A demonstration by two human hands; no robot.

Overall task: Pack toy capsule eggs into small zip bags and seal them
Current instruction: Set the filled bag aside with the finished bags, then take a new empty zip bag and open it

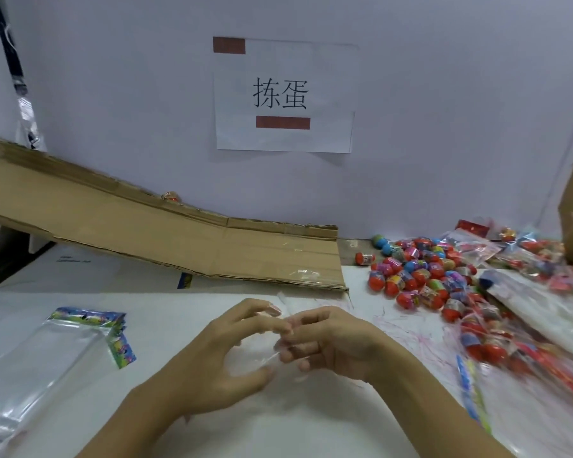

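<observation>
Both hands (pixel 278 342) perhaps pinching clear bag (pixel 286 305)

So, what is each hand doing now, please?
Left hand: pinches the clear zip bag.
Right hand: fingers curled on the same bag, holding it.

My two arms are bare. I see no sleeves on them all the way down to the edge of the view. My left hand (pixel 219 355) has nothing on it: no glove, no ring, no watch, no band on the wrist. My right hand (pixel 338 342) is bare too. My fingers (pixel 255 307) are thin, and my nails are short and plain, with no paint.
</observation>
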